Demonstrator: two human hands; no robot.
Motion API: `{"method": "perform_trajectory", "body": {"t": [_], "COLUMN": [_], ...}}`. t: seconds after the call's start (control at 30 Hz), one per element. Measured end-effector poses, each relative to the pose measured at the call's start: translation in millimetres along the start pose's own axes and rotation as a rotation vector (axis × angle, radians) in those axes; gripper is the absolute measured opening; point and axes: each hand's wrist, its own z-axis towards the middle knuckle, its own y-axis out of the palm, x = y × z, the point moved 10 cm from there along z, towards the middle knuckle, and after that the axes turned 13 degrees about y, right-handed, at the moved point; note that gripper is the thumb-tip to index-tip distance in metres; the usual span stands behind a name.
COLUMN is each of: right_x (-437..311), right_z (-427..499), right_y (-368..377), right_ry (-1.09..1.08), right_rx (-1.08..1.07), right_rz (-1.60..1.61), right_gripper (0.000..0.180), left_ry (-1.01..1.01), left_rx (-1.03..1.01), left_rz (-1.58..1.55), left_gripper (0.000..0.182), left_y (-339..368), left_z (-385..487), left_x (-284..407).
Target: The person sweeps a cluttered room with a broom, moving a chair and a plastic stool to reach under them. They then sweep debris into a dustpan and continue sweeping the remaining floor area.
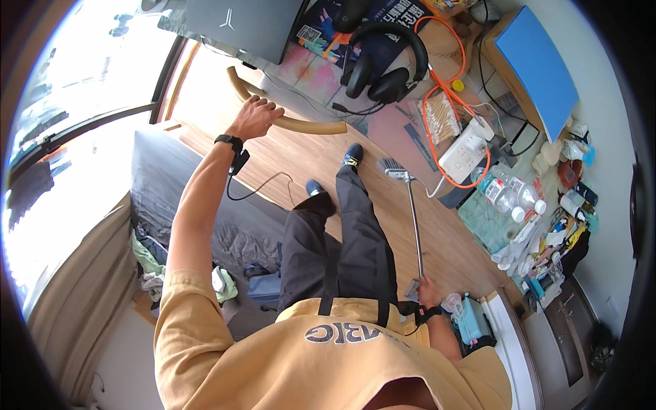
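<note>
My left hand [255,118] grips the curved wooden top rail [312,126] of what looks like a chair, its fingers wrapped over the rail. Low at the right side of my body, my right hand [428,292] holds a broom by its metal handle [415,225]. The handle slants forward to the grey broom head [393,168], whose bristles are at the floor beside my foot [353,154]. A small grey piece [412,290] shows beside the right hand; I cannot tell what it is.
A cluttered table on the right bears headphones [384,61], a power strip [466,151], plastic bottles [502,197] and a box of cotton swabs [439,118]. A laptop [236,23] stands at the far end. A grey-covered bed [169,169] is on the left; a blue bag [264,288] lies near my legs.
</note>
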Motion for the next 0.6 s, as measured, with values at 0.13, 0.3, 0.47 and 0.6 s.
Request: {"method": "perform_trajectory", "body": {"t": [0.13, 0.3, 0.47, 0.6], "right_x": [-19.5, -29.1, -18.7, -11.8], "right_z": [-9.6, -20.4, -55.8, -84.4], "right_y": [35.9, 65.8, 96.4, 132.2], "right_ry": [0.111, 0.164, 0.284, 0.290], "right_rx": [-0.106, -0.123, -0.103, -0.121], "right_rz": [0.131, 0.235, 0.366, 0.419], "right_gripper": [0.035, 0.029, 0.027, 0.026], "left_ry": [0.025, 0.055, 0.033, 0.033], "left_rx": [0.013, -0.078, -0.069, 0.020], "left_rz": [0.025, 0.068, 0.096, 0.087], "left_gripper": [0.035, 0.033, 0.038, 0.036], "left_y": [-2.9, 32.5, 59.6, 56.4], "left_z": [8.4, -0.4, -13.7, -1.3], "left_x": [-20.3, -16.2, -33.7, -59.5]}}
